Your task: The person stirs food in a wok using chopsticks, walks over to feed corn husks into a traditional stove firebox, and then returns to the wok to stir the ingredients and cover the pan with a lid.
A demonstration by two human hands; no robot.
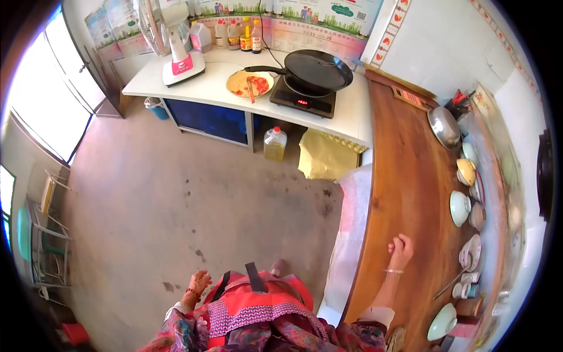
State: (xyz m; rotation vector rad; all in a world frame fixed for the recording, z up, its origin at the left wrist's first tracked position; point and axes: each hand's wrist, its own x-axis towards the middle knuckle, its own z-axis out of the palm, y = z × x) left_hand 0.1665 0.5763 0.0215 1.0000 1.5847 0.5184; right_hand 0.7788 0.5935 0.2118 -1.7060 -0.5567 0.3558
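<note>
My left hand [200, 282] hangs over the floor beside the red apron [258, 293], fingers loosely bent and apart, with nothing in it. Over the wooden counter [399, 176] on the right is my right hand [402, 252], its fingers slightly curled and no object showing in it. Nearest to that hand, along the wall side, stand an upturned pale green bowl [459, 208] and a patterned bowl [470, 253] with a long-handled utensil [451, 286] beside it.
Ahead, a black frying pan [316, 69] sits on an induction cooker [302, 101]. Left of it are a plate [234, 79] of chopped red food with chopsticks, and a fan [183, 67]. An oil jug [275, 144] stands underneath. A metal basin [444, 127] leans at the right wall.
</note>
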